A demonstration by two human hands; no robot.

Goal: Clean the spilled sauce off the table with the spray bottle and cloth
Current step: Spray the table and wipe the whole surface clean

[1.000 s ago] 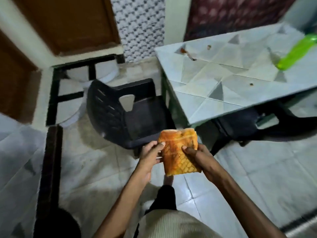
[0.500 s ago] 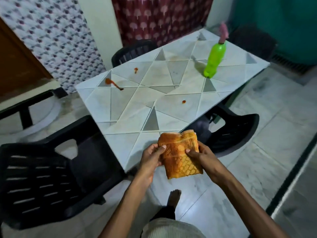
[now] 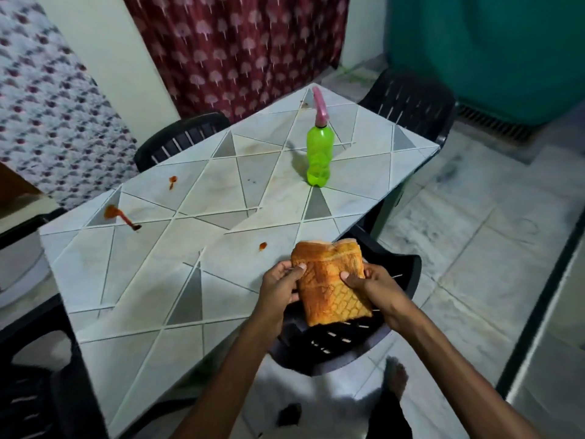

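A folded orange cloth (image 3: 329, 280) hangs upright between my left hand (image 3: 280, 285) and my right hand (image 3: 368, 285), each gripping one side, just off the table's near right edge. The grey tiled table (image 3: 152, 280) carries red sauce spills: a large streak (image 3: 118, 217) at the far left, a spot (image 3: 172, 180) behind it and a small drop (image 3: 262, 246) close to the cloth. A green spray bottle (image 3: 319, 156) with a pink nozzle stands upright on the far right part of the table.
Black plastic chairs surround the table: one under my hands (image 3: 348, 337), one at the lower left (image 3: 34, 384), one at the back (image 3: 180, 139), one at the far right (image 3: 411, 99). A maroon curtain (image 3: 237, 49) hangs behind. My bare foot (image 3: 395, 378) rests on the tiled floor.
The view has swung right and closer to the table, so the whole tabletop and bottle now show. Both hands still hold the cloth the same way.
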